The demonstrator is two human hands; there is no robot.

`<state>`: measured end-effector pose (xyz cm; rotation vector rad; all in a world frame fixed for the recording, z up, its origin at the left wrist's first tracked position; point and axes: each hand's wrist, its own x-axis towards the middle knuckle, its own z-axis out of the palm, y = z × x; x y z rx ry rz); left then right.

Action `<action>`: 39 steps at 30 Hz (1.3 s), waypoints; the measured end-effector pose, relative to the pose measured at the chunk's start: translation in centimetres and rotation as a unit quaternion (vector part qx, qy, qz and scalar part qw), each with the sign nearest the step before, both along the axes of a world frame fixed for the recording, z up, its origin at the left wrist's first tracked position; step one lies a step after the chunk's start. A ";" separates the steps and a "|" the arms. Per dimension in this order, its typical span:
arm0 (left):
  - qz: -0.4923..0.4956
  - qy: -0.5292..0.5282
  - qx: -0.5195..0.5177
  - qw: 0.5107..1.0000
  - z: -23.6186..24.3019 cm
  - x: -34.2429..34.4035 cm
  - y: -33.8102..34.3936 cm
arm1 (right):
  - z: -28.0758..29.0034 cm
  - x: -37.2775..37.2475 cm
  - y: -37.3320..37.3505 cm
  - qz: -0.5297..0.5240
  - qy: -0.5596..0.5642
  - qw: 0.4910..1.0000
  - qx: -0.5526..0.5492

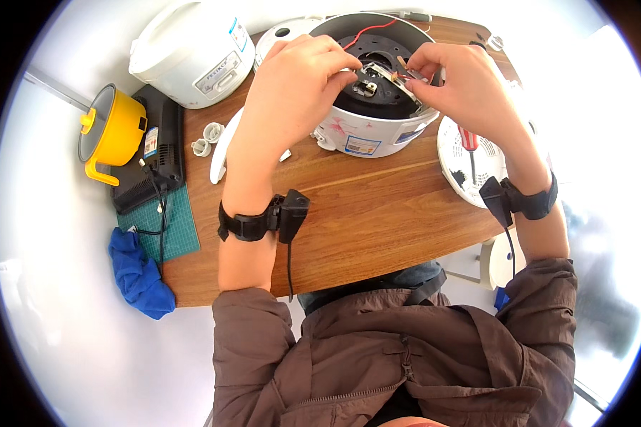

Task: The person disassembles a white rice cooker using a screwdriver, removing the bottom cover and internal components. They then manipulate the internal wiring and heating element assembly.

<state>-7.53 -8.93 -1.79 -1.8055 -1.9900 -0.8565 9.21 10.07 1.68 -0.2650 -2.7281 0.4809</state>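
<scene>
A white rice cooker body (pixel 377 146) with a pink flower print stands at the far edge of the table, its dark inside (pixel 338 32) exposed. Across that cavity lies a narrow metal strip (pixel 388 75) with small wires by its right end. My right hand (pixel 466 85) pinches the strip near that end. From the left, my left hand (pixel 299 89) reaches over the rim, thumb and forefinger pressed together beside the strip's other end; what they grip is too small to make out. A red wire (pixel 370 30) curves over the cavity behind both hands.
At right, a screwdriver (pixel 468 141) lies on a round white perforated cover (pixel 456 160). A white rice cooker (pixel 192 60) stands back left, beside a yellow pot (pixel 117 128) on a black appliance (pixel 171 153). A green mat (pixel 181 228) and blue cloth (pixel 139 274) lie nearer.
</scene>
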 end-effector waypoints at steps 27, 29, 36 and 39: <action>-0.006 0.005 -0.036 0.999 -1.1 0.7 0.6 | -2.2 2.6 -1.2 -0.080 0.040 0.986 -0.142; -0.005 0.008 -0.035 0.999 -1.1 0.9 0.7 | -2.5 2.8 -1.2 -0.082 0.055 0.985 -0.143; -0.002 -0.011 -0.042 0.999 -0.3 1.5 0.6 | -3.1 3.5 -1.5 -0.083 0.093 0.975 -0.184; -0.002 -0.019 -0.039 0.999 -0.5 1.6 0.7 | -3.6 3.6 -1.5 -0.090 0.109 0.972 -0.189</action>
